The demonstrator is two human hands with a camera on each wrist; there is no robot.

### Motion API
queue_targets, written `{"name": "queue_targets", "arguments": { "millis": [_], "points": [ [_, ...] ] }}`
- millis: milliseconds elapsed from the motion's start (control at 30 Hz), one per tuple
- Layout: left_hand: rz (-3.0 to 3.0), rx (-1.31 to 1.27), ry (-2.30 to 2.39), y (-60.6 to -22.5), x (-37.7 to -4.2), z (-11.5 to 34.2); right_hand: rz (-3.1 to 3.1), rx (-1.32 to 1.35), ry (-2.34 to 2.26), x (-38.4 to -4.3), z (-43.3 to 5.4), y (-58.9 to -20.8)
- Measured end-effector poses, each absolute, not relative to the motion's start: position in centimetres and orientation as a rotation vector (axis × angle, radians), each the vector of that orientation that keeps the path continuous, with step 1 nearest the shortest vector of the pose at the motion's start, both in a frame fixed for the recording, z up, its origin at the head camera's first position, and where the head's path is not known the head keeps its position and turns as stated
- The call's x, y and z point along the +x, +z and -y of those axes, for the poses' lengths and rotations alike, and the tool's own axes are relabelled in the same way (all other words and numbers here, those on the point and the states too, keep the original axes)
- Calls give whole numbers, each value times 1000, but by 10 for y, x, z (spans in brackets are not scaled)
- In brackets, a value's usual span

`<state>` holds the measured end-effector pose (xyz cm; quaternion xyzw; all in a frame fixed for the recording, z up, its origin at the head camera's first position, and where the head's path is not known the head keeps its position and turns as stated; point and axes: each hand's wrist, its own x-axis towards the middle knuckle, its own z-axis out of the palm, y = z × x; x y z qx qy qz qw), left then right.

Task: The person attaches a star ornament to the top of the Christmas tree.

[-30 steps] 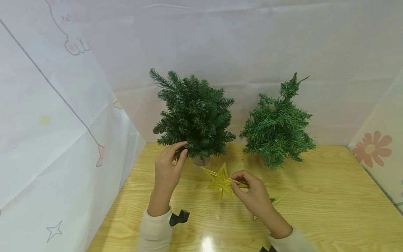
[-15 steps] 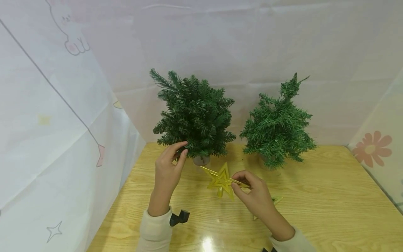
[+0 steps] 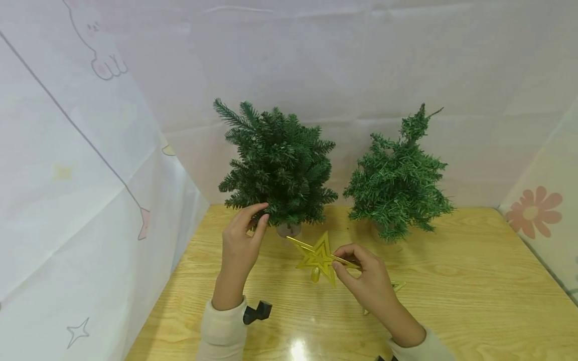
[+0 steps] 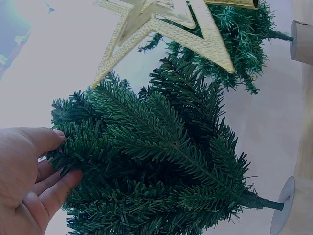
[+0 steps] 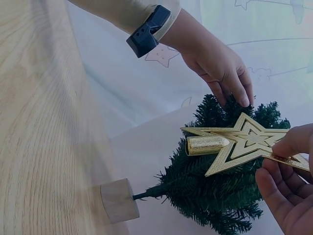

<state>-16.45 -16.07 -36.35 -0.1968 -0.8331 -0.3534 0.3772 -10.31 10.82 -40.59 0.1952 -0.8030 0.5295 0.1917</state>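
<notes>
Here the right hand [image 3: 365,276] pinches the star [image 3: 319,258], stem [image 3: 315,275] toward 6 o'clock; at 11 o'clock from it stands the tree [image 3: 280,165] the left hand [image 3: 241,238] grips.

On the tabletop [image 3: 451,281], a tree [image 3: 280,160] is placed left of another tree [image 3: 399,183]; both are backed by a cloth [image 3: 289,60]. The left tree's top is held by the left hand [image 3: 239,238]. Before it, a star [image 3: 319,257] is held in the right hand [image 3: 367,268], by which a second star [image 3: 400,285] is partly hidden.
</notes>
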Motion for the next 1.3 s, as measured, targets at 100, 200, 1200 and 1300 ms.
{"name": "queue_targets", "arguments": {
  "millis": [100,200,1200,1300],
  "points": [
    [2132,-501,-904,-364,-164,161,2226,571,1510,-103,-109,-406],
    [2135,-501,-904,-365,-164,161,2203,594,1510,-103,-110,-407],
    [2133,-504,-908,-363,-163,161,2106,684,1572,-91,-113,-394],
    [2134,-505,-908,-363,-163,161,2105,689,1579,-90,-114,-392]
  ]
}}
